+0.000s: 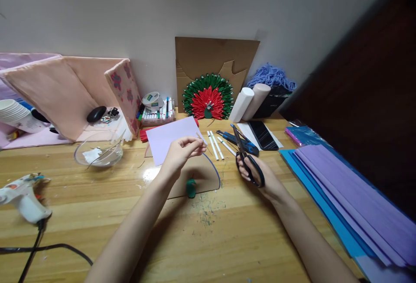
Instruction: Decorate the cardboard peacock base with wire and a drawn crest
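My left hand [185, 151] is closed in a pinch over the cardboard, with a thin tan strip [198, 136] showing at its fingertips; its kind is too small to make out. My right hand [255, 174] grips a pair of scissors [239, 142] by the black handles, blades pointing up and away. Below the left hand lies a cardboard half-circle [208, 177] with a blue-marked curved edge. On its lower edge sits a small dark green piece [191, 187]. A pale lilac sheet [165, 138] lies behind the left hand, partly covered by it.
White pens [212, 145], a blue cutter knife [248, 148] and a phone [263, 134] lie beyond the scissors. Behind stands a red and green peacock craft [208, 99]. To the left are a glue gun [27, 198] and clear bowl [99, 151]; purple sheets [351, 192] lie right.
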Available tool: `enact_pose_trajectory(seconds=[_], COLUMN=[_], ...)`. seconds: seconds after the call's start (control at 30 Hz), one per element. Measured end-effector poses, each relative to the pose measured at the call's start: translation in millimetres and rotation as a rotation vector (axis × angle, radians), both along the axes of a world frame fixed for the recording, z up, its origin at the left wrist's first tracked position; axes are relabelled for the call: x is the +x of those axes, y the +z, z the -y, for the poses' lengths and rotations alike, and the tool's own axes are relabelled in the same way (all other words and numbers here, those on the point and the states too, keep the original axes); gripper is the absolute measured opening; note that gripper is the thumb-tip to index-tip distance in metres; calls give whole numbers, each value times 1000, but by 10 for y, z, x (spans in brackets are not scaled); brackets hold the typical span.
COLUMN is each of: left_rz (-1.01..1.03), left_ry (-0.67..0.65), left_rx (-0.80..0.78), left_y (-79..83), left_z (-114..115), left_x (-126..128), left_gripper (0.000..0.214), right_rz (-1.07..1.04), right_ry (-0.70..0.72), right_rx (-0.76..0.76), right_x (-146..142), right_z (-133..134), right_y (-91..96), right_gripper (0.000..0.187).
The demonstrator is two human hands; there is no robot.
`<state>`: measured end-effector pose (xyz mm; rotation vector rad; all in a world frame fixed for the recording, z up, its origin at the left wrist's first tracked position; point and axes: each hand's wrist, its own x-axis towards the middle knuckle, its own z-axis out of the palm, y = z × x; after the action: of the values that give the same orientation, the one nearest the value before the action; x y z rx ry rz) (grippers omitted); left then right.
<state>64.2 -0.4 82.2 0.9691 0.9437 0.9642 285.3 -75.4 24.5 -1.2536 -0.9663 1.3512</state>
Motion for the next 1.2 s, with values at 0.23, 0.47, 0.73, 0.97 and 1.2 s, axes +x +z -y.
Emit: enact_pose_trajectory(seconds=[0.23,0.47,0.73,0.97,1.2], left_rz=[17,-1,-116,-160,-170], left_ry=[-24,-98,-70,-20,-12], left_rx=[-13,-50,40,49,60], left_y=[-110,-190,-247,-243,-245], left_z=[35,70,96,116,101], left_x=[151,263,320,341,332], left_gripper=[26,26,28,27,25], right_rz=[-424,-228,-34,60,125], right_ry=[367,542,578,576,561], right_rx=[-28,36,17,25,38], right_x=[-334,-275,-270,-281,-296], right_z=[111,115,152,181,192], right_y=[-55,-143,-193,-110,-9], right_gripper=[64,69,72,68,69])
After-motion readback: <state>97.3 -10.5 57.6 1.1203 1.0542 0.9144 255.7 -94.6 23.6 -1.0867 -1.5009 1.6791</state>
